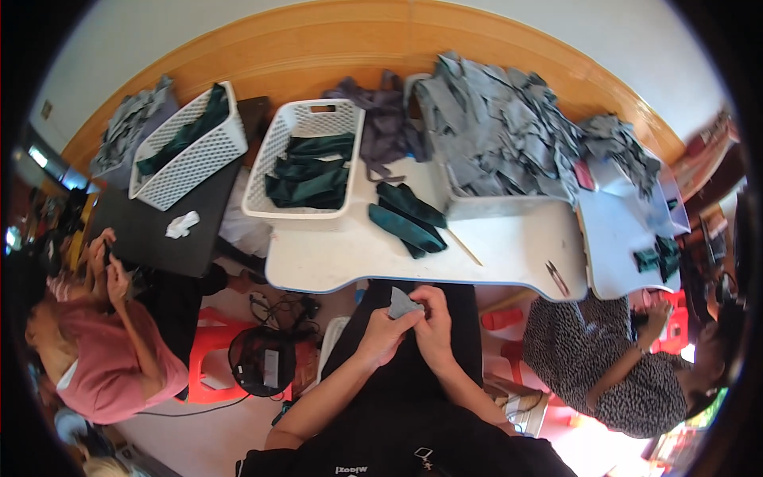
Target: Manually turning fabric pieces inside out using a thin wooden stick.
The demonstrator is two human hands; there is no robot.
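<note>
Over my lap, just in front of the table edge, my left hand and my right hand meet at a small grey piece of cloth. Fingers of both hands are closed on it, and its pointed corner sticks up above my left hand. The fingertips hide part of the cloth. Past my hands, folded dark green cloth pieces lie on the white table. A thin wooden stick rests beside them, and thread snips lie near the front edge at the right.
A white basket holds green cloth; another basket stands on the black table. Grey cloth strips overflow a bin at the back. People sit at left and right. A black fan stands left of my legs.
</note>
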